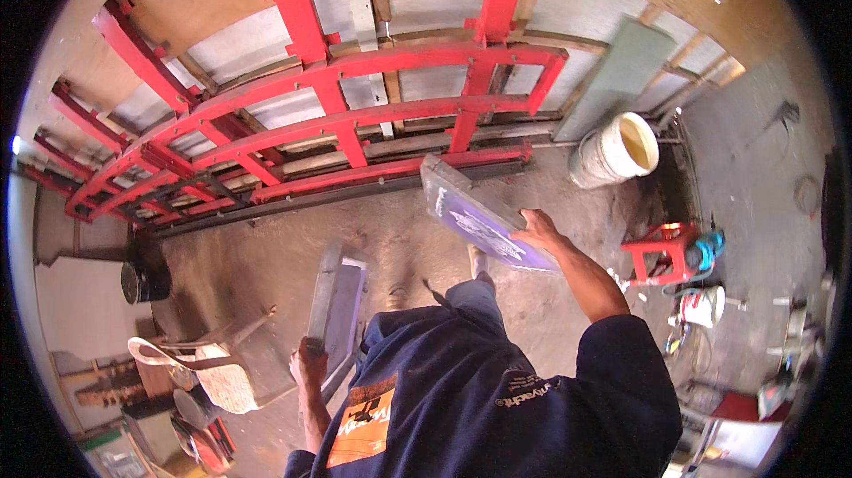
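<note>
In my right hand [538, 231] is a screen-printing frame [475, 222], gripped by its right side. Its purple mesh carries a pale design, and it tilts in front of me with its grey edge at the far left. Low on my left, my left hand [310, 366] is closed around the grey edge of a second framed screen [325, 296]. That one stands nearly on edge beside my leg, so only a narrow strip of its purplish face shows. The fingers of both hands are partly hidden.
Ahead, a red metal rack [328, 79] runs along the wall. A white bucket [614, 151] stands beside a leaning greenish board [619, 79]. To the right are a red stool [661, 254] and a smaller white bucket [702, 307]. A pale chair [229, 385] and black bucket [145, 283] stand left.
</note>
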A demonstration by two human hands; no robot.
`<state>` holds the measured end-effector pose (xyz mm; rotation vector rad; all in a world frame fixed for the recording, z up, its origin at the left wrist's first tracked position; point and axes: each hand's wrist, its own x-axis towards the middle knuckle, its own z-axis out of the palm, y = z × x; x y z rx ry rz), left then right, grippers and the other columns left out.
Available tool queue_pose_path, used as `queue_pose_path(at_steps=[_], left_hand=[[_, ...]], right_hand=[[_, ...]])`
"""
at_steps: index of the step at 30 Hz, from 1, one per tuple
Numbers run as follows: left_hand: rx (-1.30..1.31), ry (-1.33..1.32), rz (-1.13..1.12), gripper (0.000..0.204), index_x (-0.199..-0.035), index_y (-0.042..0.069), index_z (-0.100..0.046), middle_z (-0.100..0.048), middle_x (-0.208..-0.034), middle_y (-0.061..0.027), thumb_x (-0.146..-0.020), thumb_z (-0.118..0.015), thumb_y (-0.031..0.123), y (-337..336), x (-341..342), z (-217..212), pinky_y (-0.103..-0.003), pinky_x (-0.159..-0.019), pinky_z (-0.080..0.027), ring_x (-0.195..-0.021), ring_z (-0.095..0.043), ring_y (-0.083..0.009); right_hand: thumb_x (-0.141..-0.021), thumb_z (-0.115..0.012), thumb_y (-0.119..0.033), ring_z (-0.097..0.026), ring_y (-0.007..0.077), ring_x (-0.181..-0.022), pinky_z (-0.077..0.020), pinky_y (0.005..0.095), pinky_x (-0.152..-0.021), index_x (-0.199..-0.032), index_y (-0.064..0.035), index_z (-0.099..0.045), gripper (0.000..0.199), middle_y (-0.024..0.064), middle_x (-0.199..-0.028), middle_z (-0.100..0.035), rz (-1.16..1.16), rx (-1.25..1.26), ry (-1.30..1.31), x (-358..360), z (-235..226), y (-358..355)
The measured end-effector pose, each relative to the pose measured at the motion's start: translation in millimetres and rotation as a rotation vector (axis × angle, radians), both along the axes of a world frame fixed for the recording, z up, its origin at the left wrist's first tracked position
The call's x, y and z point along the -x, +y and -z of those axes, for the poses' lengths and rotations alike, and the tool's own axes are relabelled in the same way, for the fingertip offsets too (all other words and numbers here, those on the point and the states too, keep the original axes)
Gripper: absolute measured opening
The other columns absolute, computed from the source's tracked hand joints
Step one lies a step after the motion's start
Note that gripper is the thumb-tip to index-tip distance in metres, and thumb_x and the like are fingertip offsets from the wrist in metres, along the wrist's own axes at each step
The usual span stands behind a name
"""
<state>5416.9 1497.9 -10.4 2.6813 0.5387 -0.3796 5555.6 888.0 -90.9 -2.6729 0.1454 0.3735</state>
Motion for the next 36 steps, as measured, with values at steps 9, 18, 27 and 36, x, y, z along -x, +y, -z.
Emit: queue_pose_path(at_steps=[9,18,27,36], left_hand=[[-0.036,-0.061,-0.307,0.049,-0.108,0.005,-0.060,-0.068,-0.093,-0.0200,-0.063,-0.077,0.016,-154.8,-1.2,-0.7,-0.048,-0.076,-0.050,-0.089,-0.064,-0.0411],[0.040,0.077,-0.396,0.049,-0.100,-0.004,-0.059,-0.064,-0.091,-0.0221,-0.061,-0.080,0.017,-211.3,14.9,-39.1,-0.045,-0.076,-0.048,-0.087,-0.062,-0.0385],[0.030,0.111,-0.449,0.039,-0.090,-0.002,-0.058,-0.064,-0.078,-0.0193,-0.062,-0.079,0.014,-263.1,0.0,-50.8,-0.045,-0.069,-0.048,-0.074,-0.062,-0.0371],[-0.075,0.085,-0.417,0.038,-0.089,0.000,-0.058,-0.064,-0.079,-0.0203,-0.061,-0.080,0.012,-263.6,-10.5,-60.0,-0.046,-0.069,-0.047,-0.076,-0.062,-0.0381]], right_hand=[[-0.064,-0.081,-0.049,-0.057,0.0394,-0.111,-0.0467,0.0456,-0.095,-0.122,0.0016,-0.057,0.081,0.0257,-0.116,-0.061,-0.527,-0.139,0.154,-196.7,58.3,-73.7],[-0.063,-0.082,-0.041,-0.059,0.0370,-0.106,-0.0476,0.0432,-0.092,-0.115,0.0037,-0.059,0.073,0.0247,-0.111,-0.063,-0.690,-0.290,0.140,-307.5,96.7,-94.7],[-0.062,-0.081,-0.036,-0.056,0.0384,-0.116,-0.0456,0.0441,-0.097,-0.125,0.0036,-0.055,0.079,0.0265,-0.120,-0.059,-0.607,-0.191,0.213,-384.3,105.8,-105.7],[-0.064,-0.080,-0.030,-0.058,0.0386,-0.111,-0.0480,0.0457,-0.092,-0.123,0.0029,-0.056,0.071,0.0260,-0.118,-0.061,-0.484,-0.275,0.141,-405.7,157.4,-107.3]])
